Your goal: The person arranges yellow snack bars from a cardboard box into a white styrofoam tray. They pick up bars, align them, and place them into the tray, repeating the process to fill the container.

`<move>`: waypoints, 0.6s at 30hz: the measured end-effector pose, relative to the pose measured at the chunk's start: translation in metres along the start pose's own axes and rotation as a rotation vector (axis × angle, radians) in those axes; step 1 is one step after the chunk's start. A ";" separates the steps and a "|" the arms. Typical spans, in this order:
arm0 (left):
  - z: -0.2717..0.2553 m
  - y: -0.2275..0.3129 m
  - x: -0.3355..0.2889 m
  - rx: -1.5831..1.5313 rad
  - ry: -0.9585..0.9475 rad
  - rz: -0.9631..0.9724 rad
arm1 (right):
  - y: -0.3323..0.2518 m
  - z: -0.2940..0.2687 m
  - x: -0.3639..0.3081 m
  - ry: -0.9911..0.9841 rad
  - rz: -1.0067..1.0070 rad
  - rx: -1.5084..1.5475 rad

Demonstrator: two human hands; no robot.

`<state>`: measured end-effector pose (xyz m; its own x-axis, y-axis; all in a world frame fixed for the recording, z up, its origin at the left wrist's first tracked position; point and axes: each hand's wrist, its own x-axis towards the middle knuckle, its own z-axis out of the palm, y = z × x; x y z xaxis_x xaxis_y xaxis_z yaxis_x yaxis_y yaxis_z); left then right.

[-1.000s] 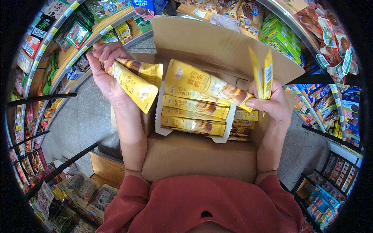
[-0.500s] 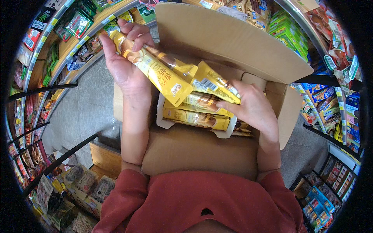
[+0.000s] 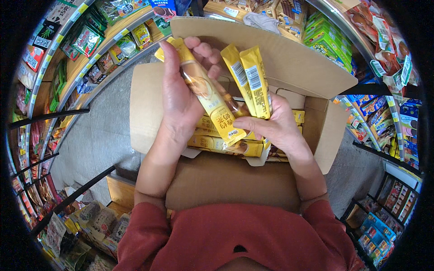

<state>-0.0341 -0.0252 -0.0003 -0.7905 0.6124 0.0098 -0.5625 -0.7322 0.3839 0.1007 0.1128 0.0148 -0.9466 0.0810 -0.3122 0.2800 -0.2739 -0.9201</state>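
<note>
Above an open cardboard box, my left hand [image 3: 181, 106] is closed around the upper part of a long yellow stick packet [image 3: 212, 97] with a brown picture. At least one more such packet shows under it. My right hand [image 3: 282, 124] grips two yellow stick packets [image 3: 255, 81], barcodes facing me, their tops fanned upward. Its thumb reaches the lower end of the left hand's packet. Below both hands, several similar packets [image 3: 246, 148] lie in a white inner tray [image 3: 258, 161], partly hidden by my hands.
The cardboard box [image 3: 332, 135] has its far flap [image 3: 266, 54] raised and its near flap [image 3: 230, 183] against my body. Shelves of packaged snacks [image 3: 88, 40] curve along the left, with more snack shelves [image 3: 384, 117] at right. A grey cloth [image 3: 261, 21] lies beyond the box.
My left hand has moved right, its packet now steeper. My right hand has lifted its packets from pointing down-right to standing upright, and the two hands are closer together.
</note>
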 end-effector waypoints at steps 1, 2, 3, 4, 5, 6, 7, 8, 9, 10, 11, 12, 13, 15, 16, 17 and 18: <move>0.001 -0.001 -0.001 0.037 0.012 -0.008 | 0.001 0.001 0.001 0.004 0.003 0.029; 0.002 -0.002 -0.001 0.074 0.025 -0.016 | 0.002 0.001 0.001 0.008 0.006 0.057; 0.003 -0.004 0.000 0.066 0.037 -0.002 | 0.003 0.001 0.002 0.010 0.007 0.085; 0.002 -0.003 0.001 0.051 0.031 0.013 | 0.003 -0.001 0.002 -0.004 0.027 0.066; 0.000 -0.002 0.001 0.036 0.024 0.028 | 0.004 -0.004 0.003 -0.018 0.047 0.047; -0.001 -0.002 0.002 0.022 0.016 0.041 | 0.005 -0.006 0.003 -0.030 0.065 0.029; -0.001 -0.002 0.002 0.098 0.003 0.071 | 0.009 -0.002 0.004 -0.024 0.051 0.045; -0.002 -0.003 0.002 0.121 0.021 0.066 | 0.013 -0.005 0.004 -0.076 0.040 -0.034; -0.004 -0.003 0.001 0.146 0.040 0.065 | 0.008 -0.003 0.002 -0.075 0.075 -0.042; -0.004 -0.002 0.000 0.170 0.060 0.064 | 0.001 -0.001 0.001 -0.073 0.110 -0.051; -0.001 -0.001 -0.001 0.223 0.087 0.060 | -0.001 -0.002 0.002 -0.055 0.106 -0.044; 0.001 -0.002 -0.001 0.254 0.100 0.068 | -0.004 -0.005 0.001 -0.036 0.103 -0.040; 0.003 -0.004 -0.001 0.285 0.114 0.076 | -0.006 -0.007 0.001 -0.016 0.099 -0.036; 0.004 -0.004 -0.001 0.336 0.115 0.087 | -0.007 -0.013 0.002 -0.022 0.137 -0.047; 0.003 -0.004 -0.001 0.359 0.105 0.098 | -0.008 -0.016 0.002 -0.026 0.157 -0.053; 0.003 -0.004 0.000 0.381 0.096 0.109 | -0.009 -0.017 0.002 -0.018 0.173 -0.062; 0.002 -0.005 0.001 0.404 0.085 0.118 | -0.009 -0.017 0.001 0.000 0.128 -0.048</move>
<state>-0.0315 -0.0209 -0.0001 -0.8705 0.4922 0.0060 -0.3399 -0.6098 0.7160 0.1001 0.1319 0.0183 -0.9024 0.0486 -0.4281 0.4061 -0.2360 -0.8828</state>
